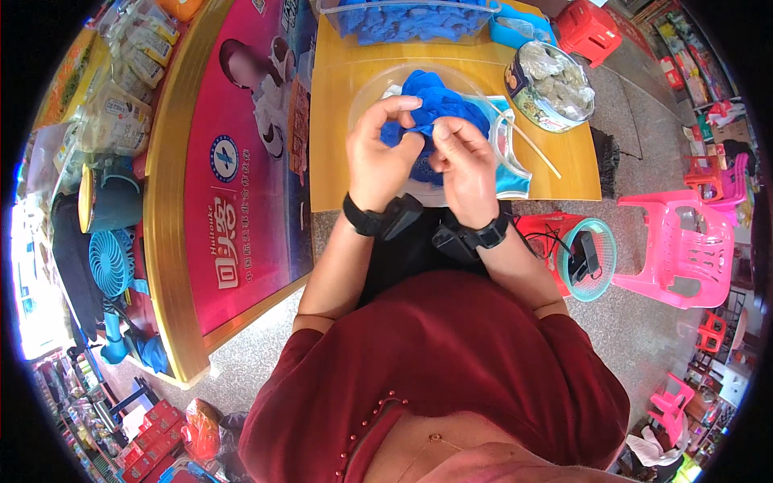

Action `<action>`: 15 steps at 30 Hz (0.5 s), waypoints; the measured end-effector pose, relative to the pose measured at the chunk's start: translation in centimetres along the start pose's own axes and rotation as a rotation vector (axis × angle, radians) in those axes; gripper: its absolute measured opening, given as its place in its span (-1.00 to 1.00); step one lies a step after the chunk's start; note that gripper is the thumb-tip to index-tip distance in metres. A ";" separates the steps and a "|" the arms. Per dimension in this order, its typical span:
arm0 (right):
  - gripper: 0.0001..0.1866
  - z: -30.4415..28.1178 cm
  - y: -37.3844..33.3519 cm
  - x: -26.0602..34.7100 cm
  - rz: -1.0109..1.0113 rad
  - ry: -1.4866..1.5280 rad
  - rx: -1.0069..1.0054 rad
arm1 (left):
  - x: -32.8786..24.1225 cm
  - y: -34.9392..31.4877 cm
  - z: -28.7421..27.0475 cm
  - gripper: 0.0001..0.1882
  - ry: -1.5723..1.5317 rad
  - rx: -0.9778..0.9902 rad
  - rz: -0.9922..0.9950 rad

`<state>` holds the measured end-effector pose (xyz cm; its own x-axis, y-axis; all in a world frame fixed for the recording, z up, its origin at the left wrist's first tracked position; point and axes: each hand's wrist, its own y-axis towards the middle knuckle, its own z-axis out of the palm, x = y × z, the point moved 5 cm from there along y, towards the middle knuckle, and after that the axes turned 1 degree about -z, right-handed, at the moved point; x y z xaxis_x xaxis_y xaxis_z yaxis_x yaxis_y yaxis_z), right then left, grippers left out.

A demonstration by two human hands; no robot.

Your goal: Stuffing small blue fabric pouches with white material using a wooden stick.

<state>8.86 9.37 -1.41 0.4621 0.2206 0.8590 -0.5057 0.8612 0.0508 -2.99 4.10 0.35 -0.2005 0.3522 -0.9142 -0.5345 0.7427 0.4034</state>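
Our left hand (380,154) and right hand (469,167) pinch the cloth (444,106) between fingers — this piece looks unfinished; whether the blue pieces (411,26) beyond are done, we can't tell.

Light is bright, glare whites out far left, and edges bend.

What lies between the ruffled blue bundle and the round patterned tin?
In the head view, a thin pale stick and part of a flat light-blue-and-white item lie between.
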 end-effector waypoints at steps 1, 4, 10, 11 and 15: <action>-0.82 0.3 -0.2 -0.5 -0.008 -0.009 0.006 | 0.1 0.0 0.2 -0.61 0.000 0.002 0.000; -0.79 1.5 -0.7 -0.2 -0.062 0.025 0.014 | -1.0 0.0 0.3 -0.69 0.016 0.031 0.251; -0.84 0.8 0.0 0.5 -0.139 -0.131 0.011 | 0.1 0.0 0.0 -0.80 -0.118 0.072 -0.030; -0.84 0.4 0.2 0.7 -0.126 -0.165 0.008 | -0.1 0.1 0.0 -0.80 -0.118 0.071 -0.030; -0.83 -0.6 0.5 0.7 -0.082 -0.167 -0.002 | 0.5 0.2 0.2 -0.77 -0.044 0.124 -0.077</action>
<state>9.37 10.23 -1.06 0.3738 0.0706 0.9248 -0.4696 0.8742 0.1231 -3.02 4.53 -0.02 -0.1249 0.3141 -0.9411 -0.4405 0.8324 0.3363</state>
